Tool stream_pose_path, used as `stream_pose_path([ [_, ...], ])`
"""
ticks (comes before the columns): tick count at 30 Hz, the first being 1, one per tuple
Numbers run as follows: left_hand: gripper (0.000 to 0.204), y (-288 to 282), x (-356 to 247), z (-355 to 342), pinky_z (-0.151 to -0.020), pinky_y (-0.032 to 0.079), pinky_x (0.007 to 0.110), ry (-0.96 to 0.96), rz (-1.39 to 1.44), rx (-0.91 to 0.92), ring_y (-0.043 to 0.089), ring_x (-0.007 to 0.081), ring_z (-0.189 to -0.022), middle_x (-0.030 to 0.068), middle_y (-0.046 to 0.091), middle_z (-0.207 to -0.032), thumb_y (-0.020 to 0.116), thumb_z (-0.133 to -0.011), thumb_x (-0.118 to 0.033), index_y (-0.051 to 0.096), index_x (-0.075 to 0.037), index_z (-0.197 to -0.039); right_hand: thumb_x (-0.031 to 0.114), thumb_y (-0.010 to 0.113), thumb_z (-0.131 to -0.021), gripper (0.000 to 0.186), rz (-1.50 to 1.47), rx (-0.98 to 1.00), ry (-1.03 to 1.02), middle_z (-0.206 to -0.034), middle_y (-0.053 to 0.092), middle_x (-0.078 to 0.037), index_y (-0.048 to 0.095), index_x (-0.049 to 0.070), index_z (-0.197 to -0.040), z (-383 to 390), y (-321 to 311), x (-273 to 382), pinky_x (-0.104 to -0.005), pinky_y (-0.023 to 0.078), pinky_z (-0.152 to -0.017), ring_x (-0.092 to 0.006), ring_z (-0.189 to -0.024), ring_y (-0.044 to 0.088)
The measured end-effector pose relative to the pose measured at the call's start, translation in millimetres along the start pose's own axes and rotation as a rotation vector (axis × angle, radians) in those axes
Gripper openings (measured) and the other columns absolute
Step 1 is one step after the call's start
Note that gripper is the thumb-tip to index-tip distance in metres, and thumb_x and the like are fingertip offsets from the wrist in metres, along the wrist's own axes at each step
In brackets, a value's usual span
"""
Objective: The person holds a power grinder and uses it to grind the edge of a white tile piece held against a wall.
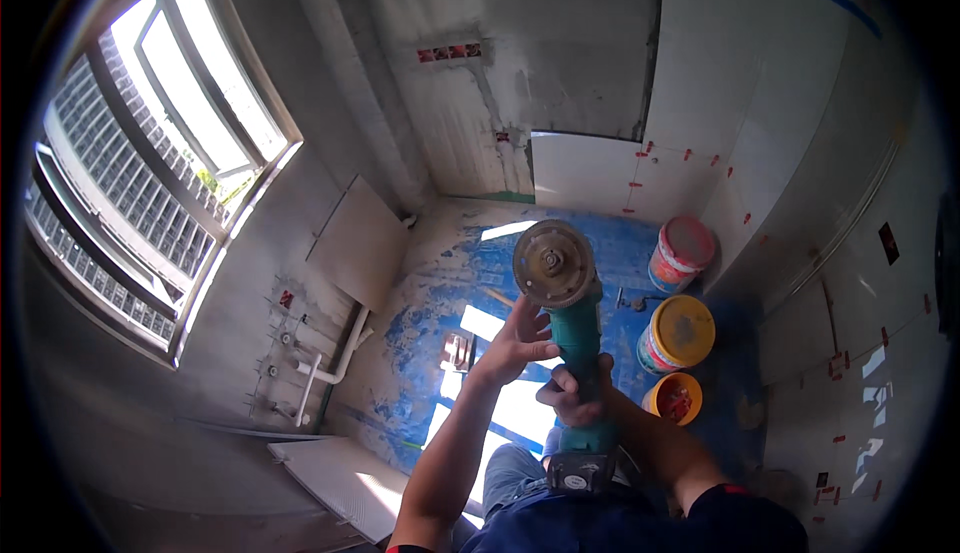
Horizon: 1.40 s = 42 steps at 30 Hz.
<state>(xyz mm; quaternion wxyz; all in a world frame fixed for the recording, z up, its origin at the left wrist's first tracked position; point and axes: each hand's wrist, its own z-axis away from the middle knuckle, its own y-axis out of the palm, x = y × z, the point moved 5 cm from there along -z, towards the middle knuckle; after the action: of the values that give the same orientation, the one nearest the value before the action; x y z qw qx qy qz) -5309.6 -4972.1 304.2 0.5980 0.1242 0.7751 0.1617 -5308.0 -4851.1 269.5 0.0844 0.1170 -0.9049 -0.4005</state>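
The right hand [572,393] is clenched round the teal body of the angle grinder [568,333], held upright in front of the chest with its cutting disc [553,264] at the top, while the left hand [520,341], fingers spread and gripping nothing, presses against the tool's neck just under that disc. It looks like the disc is being checked or fitted, so what comes next likely calls for a firm hold on the body. Right of the right hand, an orange tub [673,398] holds small red pieces; beyond it, a yellow-lidded bucket [678,333] and a red-lidded bucket [683,253] are closed, contents hidden.
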Motion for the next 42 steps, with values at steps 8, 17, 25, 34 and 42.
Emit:
stream_pose_path([
  [8,0.070,-121.3,-9.4,-102.5,-0.082,0.055,0.035,-0.086,0.214,-0.257,0.065,0.0245,-0.096,0.0171,0.064,-0.109,0.081,-0.069,-0.032,0.054,0.000,-0.125,0.077,0.054,-0.082,0.083,-0.096,-0.323,-0.148,-0.100,0.053,-0.007,0.054,-0.001,-0.113,-67.7,-89.7,88.1,-0.0261,0.050,-0.061,-0.0113,-0.069,0.063],
  [17,0.054,-298.6,-2.4,-215.3,-0.076,0.057,0.037,-0.125,-0.059,-0.568,0.067,0.0233,-0.084,0.0120,0.066,-0.097,0.080,-0.066,-0.001,0.057,0.001,-0.115,0.061,0.041,-0.099,0.059,0.930,-1.729,-0.271,-0.090,0.064,-0.008,0.063,0.006,-0.098,-68.3,-165.3,345.0,-0.0414,0.053,-0.079,-0.0246,-0.088,0.065],
  [25,0.060,-362.5,10.9,-294.7,-0.074,0.057,0.035,-0.244,0.029,-0.397,0.066,0.0223,-0.082,0.0107,0.065,-0.099,0.078,-0.065,-0.002,0.054,0.000,-0.119,0.036,0.058,-0.098,0.034,1.488,-1.555,-0.212,-0.065,0.053,-0.002,0.058,0.006,-0.083,-161.7,-181.8,480.6,-0.0253,0.033,-0.043,-0.0087,-0.048,0.046],
  [34,0.069,-397.4,11.9,-331.6,-0.072,0.057,0.035,-0.315,0.020,-0.476,0.065,0.0233,-0.084,0.0153,0.061,-0.101,0.081,-0.062,-0.004,0.045,0.005,-0.121,0.026,0.064,-0.095,0.028,1.495,-1.558,-0.253,-0.062,0.053,-0.003,0.061,0.002,-0.080,-169.4,-206.0,532.7,-0.0264,0.036,-0.041,-0.0090,-0.046,0.046],
  [42,0.071,-407.8,15.8,-350.6,-0.071,0.056,0.034,-0.318,0.011,-0.489,0.065,0.0228,-0.083,0.0161,0.061,-0.099,0.082,-0.060,-0.007,0.045,0.006,-0.119,0.027,0.064,-0.096,0.029,1.512,-1.576,-0.263,-0.064,0.058,-0.005,0.064,0.000,-0.085,-168.1,-212.8,547.0,-0.0261,0.043,-0.043,-0.0097,-0.048,0.053],
])
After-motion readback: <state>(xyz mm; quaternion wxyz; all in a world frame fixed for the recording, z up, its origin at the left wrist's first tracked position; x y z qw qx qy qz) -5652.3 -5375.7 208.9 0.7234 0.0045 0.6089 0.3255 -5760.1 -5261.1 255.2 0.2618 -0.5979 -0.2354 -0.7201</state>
